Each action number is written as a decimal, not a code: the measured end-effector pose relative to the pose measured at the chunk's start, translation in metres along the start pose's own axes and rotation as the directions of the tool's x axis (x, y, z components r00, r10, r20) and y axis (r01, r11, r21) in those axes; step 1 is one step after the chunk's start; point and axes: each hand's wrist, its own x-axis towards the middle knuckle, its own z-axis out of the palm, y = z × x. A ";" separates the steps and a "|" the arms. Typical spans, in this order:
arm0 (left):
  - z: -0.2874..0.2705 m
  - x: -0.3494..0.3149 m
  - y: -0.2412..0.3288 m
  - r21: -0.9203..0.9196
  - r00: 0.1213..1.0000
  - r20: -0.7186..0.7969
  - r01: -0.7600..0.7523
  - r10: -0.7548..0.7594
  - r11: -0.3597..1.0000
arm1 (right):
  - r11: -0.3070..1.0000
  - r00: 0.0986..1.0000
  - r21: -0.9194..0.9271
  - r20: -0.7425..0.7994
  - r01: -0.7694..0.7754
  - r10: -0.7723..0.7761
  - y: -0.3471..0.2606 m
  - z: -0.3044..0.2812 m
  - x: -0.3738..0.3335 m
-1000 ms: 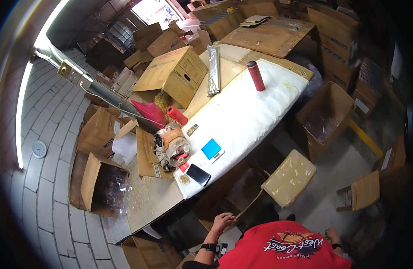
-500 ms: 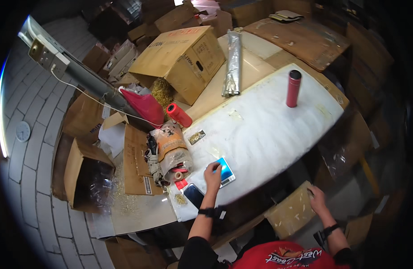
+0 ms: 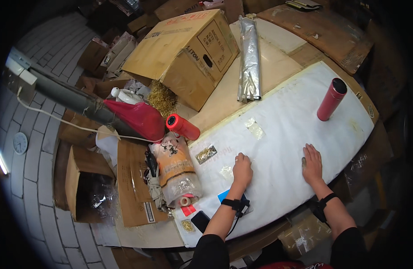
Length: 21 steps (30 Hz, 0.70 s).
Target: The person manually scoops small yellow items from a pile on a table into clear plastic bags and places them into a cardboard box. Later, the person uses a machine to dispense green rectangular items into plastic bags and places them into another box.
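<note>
My left hand (image 3: 243, 170) rests on the white-covered table (image 3: 278, 179), its fingers curled closed; whatever may be inside is hidden. Below that wrist, a small scale with a blue top (image 3: 223, 196) is partly covered by my forearm. My right hand (image 3: 313, 165) lies on the sheet with fingers stretched out. Against its inner side shows a small greenish thing (image 3: 304, 163), too small to name. Just left of my left hand is a clear plastic piece (image 3: 226, 172); farther off lie a small packet of gold-coloured bits (image 3: 206, 154) and another clear plastic piece (image 3: 254, 128).
At the left edge stand a red bottle (image 3: 183, 127), a filled plastic bag (image 3: 176, 168) and a phone (image 3: 200, 221) beside gold bits (image 3: 187, 225). A dark pink bottle (image 3: 332, 99) stands far right. Behind are a large carton (image 3: 184, 58) and a silver roll (image 3: 249, 62).
My left hand has moved from the scale up and right onto the sheet. My right hand has left the cardboard box below the table edge and come onto the tabletop. The view has shifted.
</note>
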 end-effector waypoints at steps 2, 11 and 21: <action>-0.019 0.013 -0.010 -0.118 0.995 -0.088 0.033 -0.043 0.993 | 1.000 1.000 0.008 0.004 0.028 -0.028 -0.005 -0.004 0.004; -0.043 0.194 -0.120 0.017 0.838 -0.509 0.237 -0.196 0.971 | 0.998 0.998 0.043 0.053 -0.042 0.040 -0.005 -0.012 0.012; -0.053 0.212 -0.124 0.046 0.848 -0.395 0.404 -0.354 0.914 | 0.998 0.996 0.056 0.083 -0.034 0.029 -0.002 -0.009 0.023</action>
